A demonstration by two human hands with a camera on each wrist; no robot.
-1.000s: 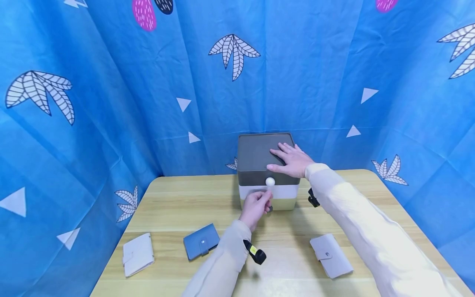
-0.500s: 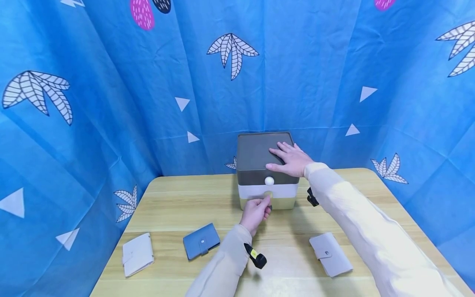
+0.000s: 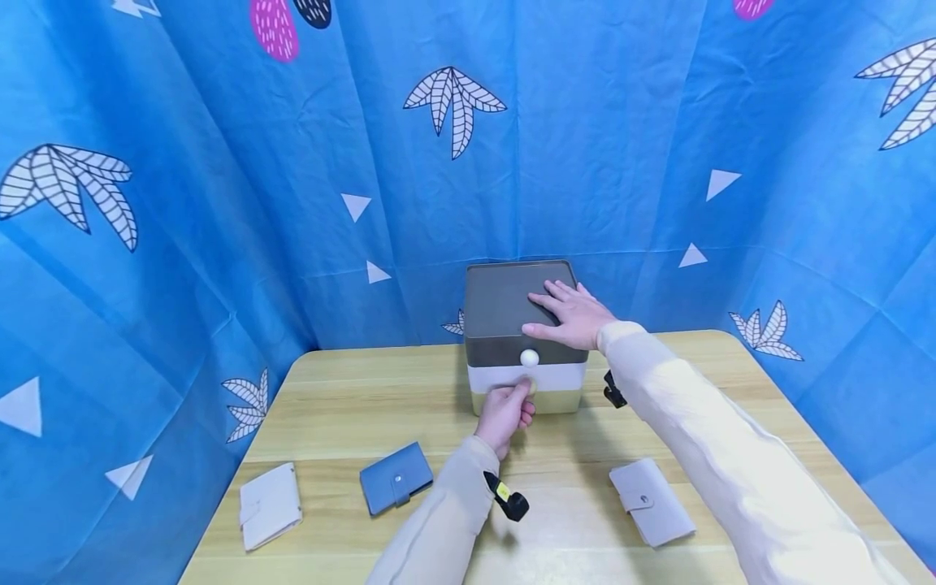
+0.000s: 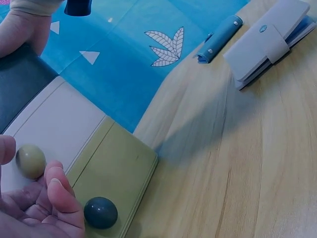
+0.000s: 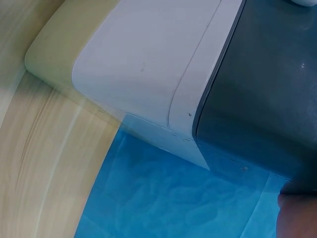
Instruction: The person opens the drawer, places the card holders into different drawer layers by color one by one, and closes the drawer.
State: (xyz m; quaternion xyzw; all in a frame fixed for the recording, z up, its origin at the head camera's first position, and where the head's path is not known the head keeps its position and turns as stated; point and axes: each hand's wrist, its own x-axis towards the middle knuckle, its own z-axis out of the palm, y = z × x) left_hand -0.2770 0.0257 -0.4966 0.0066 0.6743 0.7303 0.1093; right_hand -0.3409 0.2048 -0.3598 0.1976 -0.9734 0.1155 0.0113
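A box of stacked drawers (image 3: 478,378) stands at the table's back, dark grey on top, white in the middle, yellow-green below. My left hand (image 3: 504,414) is at its front, thumb and curled fingers on either side of the pale yellow-green knob (image 4: 30,161) of the white drawer. Just below those fingers shows the dark knob (image 4: 101,212) of the bottom drawer. The white knob (image 3: 530,357) of the top drawer is above the hand. My right hand (image 3: 574,315) rests on the box's lid (image 3: 500,296), fingers spread. Only a sliver of that hand (image 5: 297,218) shows in the right wrist view.
Several snap-fastened wallets lie on the wooden table (image 3: 366,398): white (image 3: 270,505) far left, blue (image 3: 396,478) left of centre, pale lilac (image 3: 651,502) on the right. The left wrist view also shows a teal one (image 4: 220,38). A blue curtain (image 3: 585,162) hangs behind.
My left hand dips slightly, uncovering the white drawer's knob, then rises so its thumb covers part of that knob. My right hand stays on the lid.
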